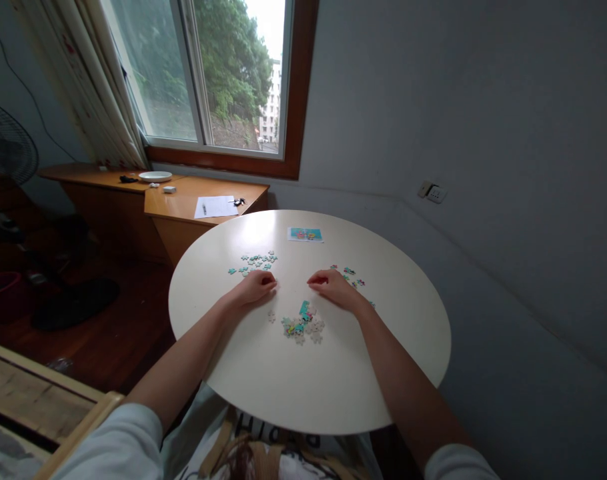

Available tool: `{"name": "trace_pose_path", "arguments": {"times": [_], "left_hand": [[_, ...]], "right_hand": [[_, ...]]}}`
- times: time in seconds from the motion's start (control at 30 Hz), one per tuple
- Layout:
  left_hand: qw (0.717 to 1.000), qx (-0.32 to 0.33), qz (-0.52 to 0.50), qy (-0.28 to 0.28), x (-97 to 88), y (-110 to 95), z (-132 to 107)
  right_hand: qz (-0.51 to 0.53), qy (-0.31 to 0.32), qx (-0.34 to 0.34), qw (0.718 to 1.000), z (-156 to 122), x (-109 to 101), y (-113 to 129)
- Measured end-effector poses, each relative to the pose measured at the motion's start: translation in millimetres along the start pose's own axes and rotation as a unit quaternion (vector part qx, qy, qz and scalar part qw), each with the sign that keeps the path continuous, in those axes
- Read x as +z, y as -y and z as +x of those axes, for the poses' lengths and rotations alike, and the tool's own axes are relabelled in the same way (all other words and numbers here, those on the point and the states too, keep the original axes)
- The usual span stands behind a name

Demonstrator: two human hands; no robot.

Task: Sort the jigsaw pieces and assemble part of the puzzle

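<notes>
While sorting seems underway, left hand (256,288) and right hand (334,287) rest with fingers curled narrow, jigsaw pieces (303,326) at 6 o'clock; picking needs a fine pinch.

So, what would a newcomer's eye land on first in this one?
The round cream table fills the middle of the view, with the left hand and the right hand resting curled on it, a gap between them. Just on the person's side of that gap lies a heap of colourful cardboard jigsaw pieces, and scattered teal jigsaw pieces lie beyond the left hand. Behind, a wood-framed window shows green trees.
</notes>
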State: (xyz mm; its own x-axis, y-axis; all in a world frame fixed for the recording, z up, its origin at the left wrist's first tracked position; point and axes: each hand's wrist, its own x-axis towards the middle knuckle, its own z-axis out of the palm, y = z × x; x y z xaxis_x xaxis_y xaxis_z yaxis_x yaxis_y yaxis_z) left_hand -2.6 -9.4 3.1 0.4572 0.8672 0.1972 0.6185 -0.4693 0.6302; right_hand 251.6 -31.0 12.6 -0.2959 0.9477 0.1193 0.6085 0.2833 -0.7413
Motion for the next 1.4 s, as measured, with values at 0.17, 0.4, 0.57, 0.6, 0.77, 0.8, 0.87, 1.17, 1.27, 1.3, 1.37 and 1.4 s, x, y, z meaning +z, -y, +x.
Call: {"name": "trace_pose_path", "arguments": {"times": [0.17,0.4,0.57,0.6,0.77,0.8,0.87,1.17,1.27,1.3,1.37,1.4], "left_hand": [[1.000,0.002,-0.006,-0.002,1.7,1.0,0.5],[1.000,0.005,-0.003,-0.003,2.0,4.1,1.0],[1.000,0.006,0.000,-0.003,1.5,4.1,0.9],[1.000,0.006,-0.002,-0.003,1.5,4.1,0.8],[1.000,0.004,-0.001,-0.008,1.3,3.8,0.3],[1.000,0.004,0.000,-0.008,1.2,3.6,0.2],[1.000,0.005,0.001,-0.005,0.8,3.1,0.1],[1.000,0.002,-0.006,-0.002,0.8,2.4,0.7],[1.000,0.002,-0.008,-0.002,1.4,3.4,0.9],[1.000,0.002,-0.008,-0.002,1.5,3.7,0.9],[1.000,0.003,-0.008,-0.002,1.6,4.3,0.9],[1.000,0.003,-0.008,-0.003,1.7,4.4,0.8]], "right_hand": [[0.003,0.190,-0.007,0.982,-5.7,-2.6,13.8],[-0.032,0.227,-0.021,0.973,-5.3,-6.1,18.8],[-0.045,0.227,-0.007,0.973,-5.9,-6.5,20.1],[-0.045,0.228,-0.007,0.973,-6.2,-6.7,20.9],[-0.049,0.219,-0.004,0.975,-7.8,-7.2,24.5],[-0.050,0.215,-0.004,0.975,-8.1,-7.1,24.9],[-0.048,0.207,-0.004,0.977,-8.6,-6.9,25.8],[-0.034,0.189,0.019,0.981,-8.5,-4.1,27.6],[-0.033,0.186,0.019,0.982,-8.5,-2.9,26.4],[-0.032,0.186,0.020,0.982,-8.6,-2.5,26.0],[-0.030,0.185,0.023,0.982,-8.7,-2.0,25.6],[-0.030,0.182,0.023,0.983,-8.9,-1.9,25.5]]}}
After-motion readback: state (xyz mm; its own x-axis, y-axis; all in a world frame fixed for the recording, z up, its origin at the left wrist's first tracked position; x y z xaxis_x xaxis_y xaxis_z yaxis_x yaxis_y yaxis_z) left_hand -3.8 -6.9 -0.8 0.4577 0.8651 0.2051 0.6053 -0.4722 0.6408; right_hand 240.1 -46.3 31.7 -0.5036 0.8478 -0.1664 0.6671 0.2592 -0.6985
